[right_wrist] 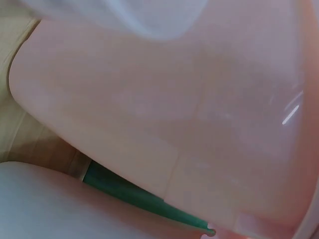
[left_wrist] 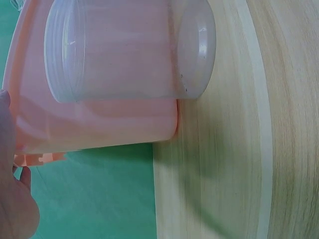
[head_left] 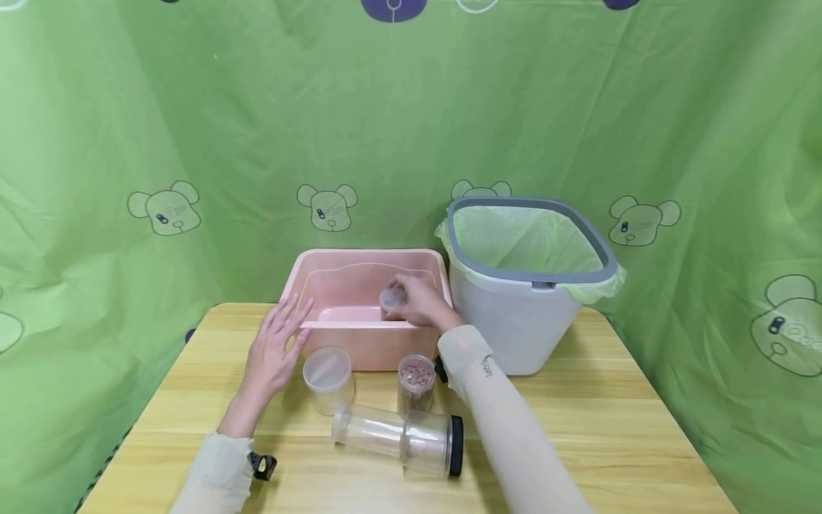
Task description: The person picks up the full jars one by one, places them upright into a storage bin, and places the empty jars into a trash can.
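My right hand (head_left: 420, 303) reaches over the front rim into the pink basin (head_left: 359, 348) and grips a small plastic jar (head_left: 392, 296) with a pale top near the basin's floor. Fingers spread and mostly straight, my left hand (head_left: 272, 357) rests at the basin's left front rim. In front of the basin stands an empty-looking translucent jar (head_left: 329, 389), which also shows close up in the left wrist view. To its right is a clear jar (head_left: 416, 392) with brown pieces inside. The right wrist view shows mainly the basin's wall (right_wrist: 149, 99).
A clear plastic container (head_left: 372, 430) lies on its side, with a black lid (head_left: 456, 446) at the right end. Right of the basin stands a white bin (head_left: 514, 321) with a grey rim and green liner. The wooden table (head_left: 565, 442) backs onto a green curtain (head_left: 385, 107).
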`<state>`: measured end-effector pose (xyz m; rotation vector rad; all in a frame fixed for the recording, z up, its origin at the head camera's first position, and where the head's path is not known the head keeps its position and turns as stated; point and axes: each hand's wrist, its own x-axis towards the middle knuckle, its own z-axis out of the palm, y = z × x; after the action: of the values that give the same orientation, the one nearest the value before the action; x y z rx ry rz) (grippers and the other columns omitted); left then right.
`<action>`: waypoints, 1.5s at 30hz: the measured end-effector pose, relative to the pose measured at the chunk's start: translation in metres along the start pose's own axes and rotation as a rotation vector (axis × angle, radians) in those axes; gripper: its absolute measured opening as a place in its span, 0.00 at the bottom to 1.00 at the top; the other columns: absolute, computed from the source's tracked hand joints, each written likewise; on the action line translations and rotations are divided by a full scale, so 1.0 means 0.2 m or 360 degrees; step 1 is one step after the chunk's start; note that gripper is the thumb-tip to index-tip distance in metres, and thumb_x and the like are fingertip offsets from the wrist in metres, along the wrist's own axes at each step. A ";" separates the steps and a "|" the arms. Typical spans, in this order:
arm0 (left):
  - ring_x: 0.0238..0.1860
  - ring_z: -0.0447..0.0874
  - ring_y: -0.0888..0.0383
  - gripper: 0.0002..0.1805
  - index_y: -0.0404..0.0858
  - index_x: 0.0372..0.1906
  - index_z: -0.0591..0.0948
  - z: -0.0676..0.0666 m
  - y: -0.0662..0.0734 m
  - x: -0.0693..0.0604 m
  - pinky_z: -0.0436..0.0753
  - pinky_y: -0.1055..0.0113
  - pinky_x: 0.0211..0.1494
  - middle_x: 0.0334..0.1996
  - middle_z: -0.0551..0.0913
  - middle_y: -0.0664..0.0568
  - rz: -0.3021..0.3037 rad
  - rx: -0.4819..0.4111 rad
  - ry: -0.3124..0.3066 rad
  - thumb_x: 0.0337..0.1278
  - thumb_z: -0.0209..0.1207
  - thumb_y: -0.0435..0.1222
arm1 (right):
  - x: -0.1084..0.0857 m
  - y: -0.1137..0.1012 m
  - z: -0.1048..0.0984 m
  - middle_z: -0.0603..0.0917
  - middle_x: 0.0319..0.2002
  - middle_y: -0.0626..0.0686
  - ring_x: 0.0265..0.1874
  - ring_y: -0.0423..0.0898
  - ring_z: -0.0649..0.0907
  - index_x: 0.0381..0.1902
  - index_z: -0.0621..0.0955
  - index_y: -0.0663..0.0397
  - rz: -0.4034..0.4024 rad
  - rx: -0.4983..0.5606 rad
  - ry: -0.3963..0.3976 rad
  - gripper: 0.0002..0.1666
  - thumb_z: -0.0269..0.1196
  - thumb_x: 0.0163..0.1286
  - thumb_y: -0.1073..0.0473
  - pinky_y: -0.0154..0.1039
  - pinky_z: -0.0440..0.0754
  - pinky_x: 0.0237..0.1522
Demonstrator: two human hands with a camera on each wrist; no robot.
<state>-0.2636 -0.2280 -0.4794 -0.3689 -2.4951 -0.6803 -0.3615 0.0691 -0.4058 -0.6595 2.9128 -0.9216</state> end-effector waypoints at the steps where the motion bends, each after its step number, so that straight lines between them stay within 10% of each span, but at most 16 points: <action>1: 0.81 0.55 0.42 0.27 0.55 0.78 0.67 0.00 0.00 0.00 0.58 0.37 0.80 0.81 0.62 0.46 0.0000 0.0001 -0.0001 0.80 0.49 0.48 | 0.00 0.00 0.00 0.85 0.56 0.56 0.54 0.53 0.83 0.59 0.80 0.50 0.0001 -0.0013 -0.0008 0.34 0.81 0.56 0.57 0.49 0.81 0.62; 45: 0.81 0.55 0.42 0.28 0.56 0.78 0.67 0.01 -0.01 0.00 0.57 0.37 0.81 0.81 0.62 0.45 0.0002 0.0006 0.0015 0.79 0.51 0.48 | 0.07 0.04 0.02 0.87 0.48 0.57 0.48 0.53 0.83 0.51 0.84 0.57 -0.0037 -0.0247 -0.0226 0.23 0.70 0.56 0.73 0.47 0.81 0.58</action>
<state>-0.2658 -0.2284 -0.4817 -0.3650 -2.4867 -0.6756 -0.3761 0.0673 -0.4116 -0.7356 2.8749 -0.6263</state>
